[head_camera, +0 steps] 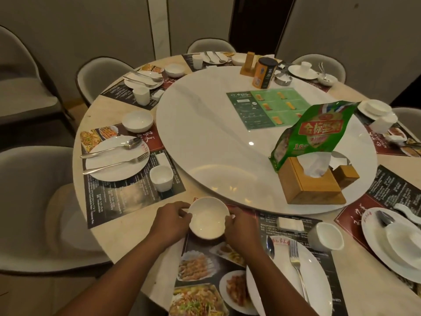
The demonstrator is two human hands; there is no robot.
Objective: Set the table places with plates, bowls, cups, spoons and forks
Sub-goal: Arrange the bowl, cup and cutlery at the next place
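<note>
A white bowl [208,218] sits at the far left corner of the nearest placemat [205,270]. My left hand [170,222] grips its left rim and my right hand [239,229] grips its right rim. To the right on the same mat lies a white plate [319,281] bearing a fork [296,261] and a spoon [270,244], with a white cup [327,236] beyond it. The place to the left has a plate [117,159] with spoon and fork, a cup [160,177] and a bowl [137,120].
A big white turntable [205,133] fills the table's middle, carrying a wooden tissue box [309,179], a green snack bag [319,131], a menu card [268,108] and a tin [265,73]. Grey chairs [34,201] ring the table. Other places hold stacked dishes [396,242].
</note>
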